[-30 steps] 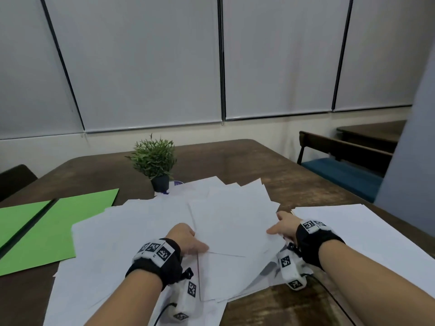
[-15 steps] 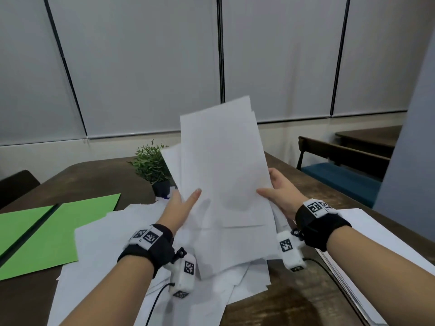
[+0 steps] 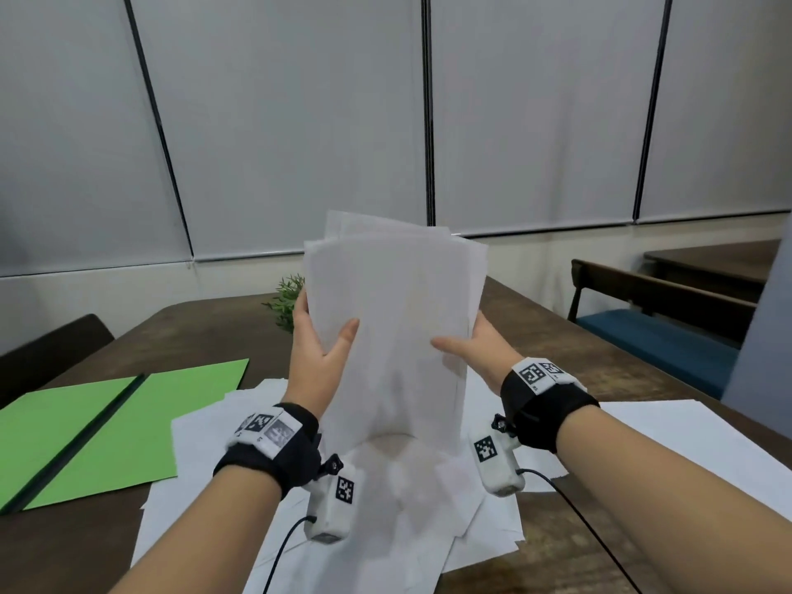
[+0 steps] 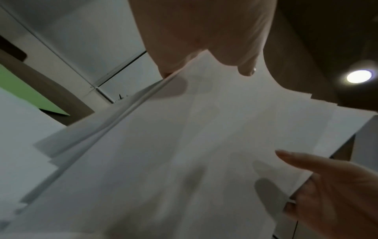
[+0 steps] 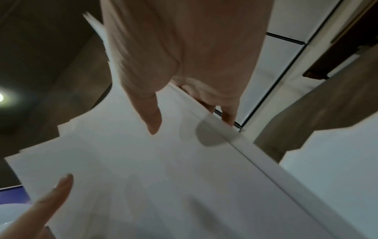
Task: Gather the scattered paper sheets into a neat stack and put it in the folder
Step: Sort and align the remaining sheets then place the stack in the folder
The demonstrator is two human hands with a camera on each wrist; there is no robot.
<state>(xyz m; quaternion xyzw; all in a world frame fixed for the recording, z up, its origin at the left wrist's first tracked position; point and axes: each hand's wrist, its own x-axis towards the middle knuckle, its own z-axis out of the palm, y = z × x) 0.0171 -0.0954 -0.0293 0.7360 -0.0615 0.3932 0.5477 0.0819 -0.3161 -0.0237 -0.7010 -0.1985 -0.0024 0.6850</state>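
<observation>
Over the table point(image 3: 535, 327) my left hand point(image 3: 319, 336) and right hand point(image 3: 473, 349) now pinch the lifted sheets point(image 3: 390, 319) upright, edges still uneven, so squaring's next before the folder point(image 3: 107, 426).

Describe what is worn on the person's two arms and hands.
Both forearms are bare, with no sleeves or gloves. Each wrist carries a black strap topped by white blocks printed with black square-code markers. Under each wrist hangs a white camera unit bearing another marker, with a thin black cable trailing back.
</observation>
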